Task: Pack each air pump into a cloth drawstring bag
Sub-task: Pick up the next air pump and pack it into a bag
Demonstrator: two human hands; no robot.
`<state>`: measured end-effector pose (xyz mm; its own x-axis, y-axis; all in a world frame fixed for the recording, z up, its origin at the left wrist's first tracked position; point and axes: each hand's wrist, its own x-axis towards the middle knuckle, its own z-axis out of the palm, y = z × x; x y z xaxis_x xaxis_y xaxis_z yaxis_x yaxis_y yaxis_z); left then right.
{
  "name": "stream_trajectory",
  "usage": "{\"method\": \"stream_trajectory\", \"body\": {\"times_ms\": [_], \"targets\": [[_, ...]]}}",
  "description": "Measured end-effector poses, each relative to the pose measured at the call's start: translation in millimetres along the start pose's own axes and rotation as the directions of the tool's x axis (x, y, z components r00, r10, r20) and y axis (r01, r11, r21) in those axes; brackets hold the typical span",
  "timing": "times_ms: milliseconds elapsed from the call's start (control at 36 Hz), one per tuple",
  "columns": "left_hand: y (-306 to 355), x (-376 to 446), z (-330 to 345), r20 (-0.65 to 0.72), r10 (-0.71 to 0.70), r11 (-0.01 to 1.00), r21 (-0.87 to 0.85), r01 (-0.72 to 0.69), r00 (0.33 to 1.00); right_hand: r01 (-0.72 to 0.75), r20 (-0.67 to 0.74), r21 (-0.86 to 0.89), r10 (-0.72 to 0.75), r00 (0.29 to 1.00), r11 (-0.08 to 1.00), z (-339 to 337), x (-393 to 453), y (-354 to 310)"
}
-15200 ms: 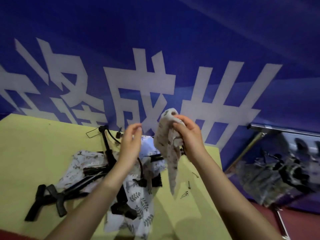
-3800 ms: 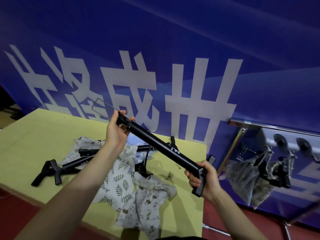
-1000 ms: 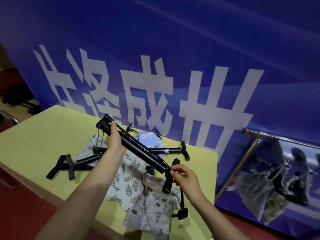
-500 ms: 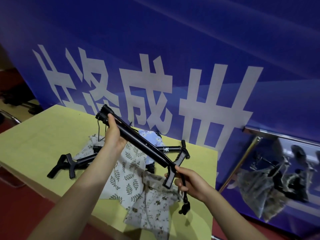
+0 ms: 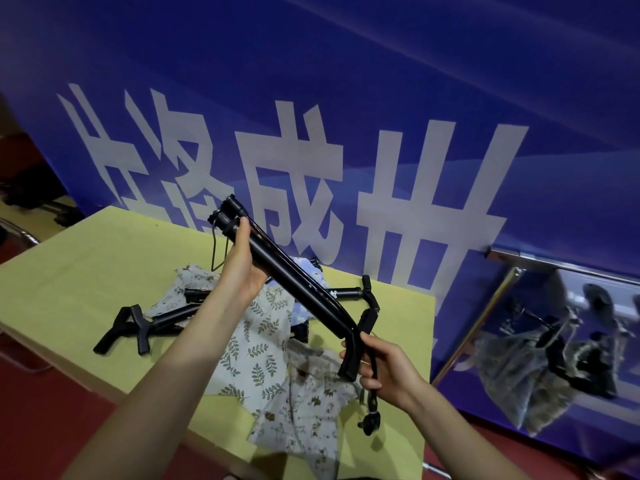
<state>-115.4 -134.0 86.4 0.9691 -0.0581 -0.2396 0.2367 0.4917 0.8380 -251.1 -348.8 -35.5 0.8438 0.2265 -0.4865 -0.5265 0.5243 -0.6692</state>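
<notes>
I hold one air pump (image 5: 294,282) above the bench (image 5: 69,271), left grip (image 5: 242,268) round its barrel, right grip (image 5: 384,368) pinching its hose (nothing visibly bagged); cloth bags (image 5: 256,344) lie flat.

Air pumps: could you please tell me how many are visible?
4: the held pump; two left pumps on the table; a far pump behind. Cloth bags may hide more.

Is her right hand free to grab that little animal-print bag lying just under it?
Probably not yet. The right hand grips the handle end and hose of the air pump, which the left hand also holds. The animal-print bag lies close below with nothing covering it, so letting go would open the way.
</notes>
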Motion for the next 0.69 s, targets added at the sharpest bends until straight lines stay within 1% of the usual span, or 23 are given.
{"method": "stream_trajectory", "body": {"times_ms": [83,222,333,389,472,528,611,694], "targets": [[-3,0,0,0.022,-0.013,1.0,-0.019,0.014,1.0,0.008,-0.004,-0.012,-0.008,1.0,1.0,-2,-1,1],[-9,1,3,0.064,-0.029,0.999,-0.025,0.03,0.998,0.039,-0.013,-0.089,-0.04,0.999,0.995,-5,-1,0],[-11,2,9,0.078,-0.058,0.998,-0.014,0.059,0.995,0.057,0.024,-0.091,-0.055,0.998,0.994,-3,-3,-4],[-12,5,9,0.086,-0.069,0.997,-0.017,0.071,0.994,0.093,0.034,-0.058,-0.091,0.995,0.994,-1,-4,-4],[-13,10,5,0.118,-0.076,0.997,-0.018,0.079,0.99,0.16,0.008,-0.024,-0.16,0.987,0.987,-1,-4,-5],[-16,15,-1,0.117,-0.085,0.996,0.018,0.083,0.99,0.183,-0.03,-0.041,-0.184,0.982,0.982,-1,-3,-8],[-22,23,-13,0.064,-0.123,0.989,0.096,0.116,0.99,0.212,-0.099,-0.079,-0.22,0.971,0.974,-4,-2,-13],[-26,29,-27,-0.01,-0.191,0.952,0.242,0.188,0.982,0.253,-0.15,-0.108,-0.267,0.952,0.961,-7,-3,-20]]}}
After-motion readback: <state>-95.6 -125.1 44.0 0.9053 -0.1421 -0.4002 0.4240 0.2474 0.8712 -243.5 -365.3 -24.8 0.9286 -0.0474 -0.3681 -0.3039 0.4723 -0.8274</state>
